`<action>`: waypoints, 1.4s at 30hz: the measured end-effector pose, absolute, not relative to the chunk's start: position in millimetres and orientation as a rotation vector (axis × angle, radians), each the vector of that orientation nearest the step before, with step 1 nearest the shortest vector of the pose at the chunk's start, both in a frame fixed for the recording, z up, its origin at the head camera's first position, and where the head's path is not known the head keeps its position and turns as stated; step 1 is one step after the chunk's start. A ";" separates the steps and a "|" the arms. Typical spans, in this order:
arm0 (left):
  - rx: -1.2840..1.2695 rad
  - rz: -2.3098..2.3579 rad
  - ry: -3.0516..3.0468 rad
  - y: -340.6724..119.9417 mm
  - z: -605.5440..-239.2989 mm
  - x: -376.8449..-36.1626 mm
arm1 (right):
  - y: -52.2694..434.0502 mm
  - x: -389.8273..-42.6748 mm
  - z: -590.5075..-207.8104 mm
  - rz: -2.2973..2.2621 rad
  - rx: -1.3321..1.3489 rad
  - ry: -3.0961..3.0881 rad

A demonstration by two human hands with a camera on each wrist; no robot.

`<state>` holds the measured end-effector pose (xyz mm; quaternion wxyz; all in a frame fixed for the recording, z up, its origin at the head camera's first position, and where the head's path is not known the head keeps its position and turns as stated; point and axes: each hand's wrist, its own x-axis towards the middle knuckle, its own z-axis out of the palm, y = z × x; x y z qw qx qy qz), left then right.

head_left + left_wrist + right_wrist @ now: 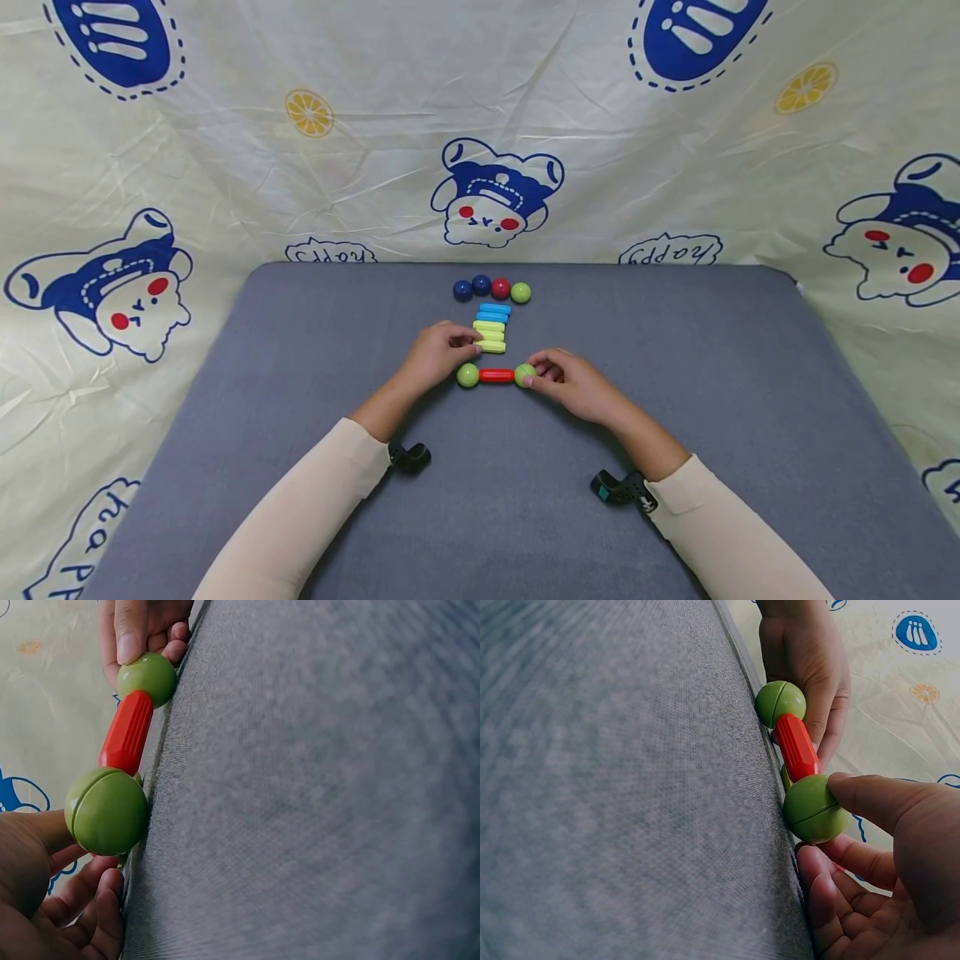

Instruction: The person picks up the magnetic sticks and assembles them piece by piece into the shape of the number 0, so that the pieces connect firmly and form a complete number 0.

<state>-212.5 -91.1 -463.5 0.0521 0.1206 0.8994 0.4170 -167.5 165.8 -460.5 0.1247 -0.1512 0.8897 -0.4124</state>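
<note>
Pinching right green ball [525, 374], right hand [573, 386]; left hand [435, 354] on yellow sticks [490, 336].

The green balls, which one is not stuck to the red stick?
The green ball at the right end of the far row of four balls; the other two sit on the red stick's ends.

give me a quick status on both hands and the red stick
Left hand pinching a yellow stick. Right hand holding green ball on red stick. Nothing in the way.
</note>
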 end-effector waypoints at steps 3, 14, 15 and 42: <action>0.370 1.269 2.729 -91.2 -464.5 -211.9 | 165.5 -167.5 -461.5 -1.207 -0.443 2.592; 0.366 1.255 2.690 -92.5 -463.3 -211.1 | 165.0 -168.4 -463.8 -1.235 -0.448 2.579; 0.357 1.252 2.686 -92.6 -464.3 -211.6 | 164.8 -168.4 -463.5 -1.233 -0.448 2.577; 0.187 1.599 2.524 -112.1 -446.8 -196.3 | 165.2 -169.4 -464.0 -1.225 -0.427 2.582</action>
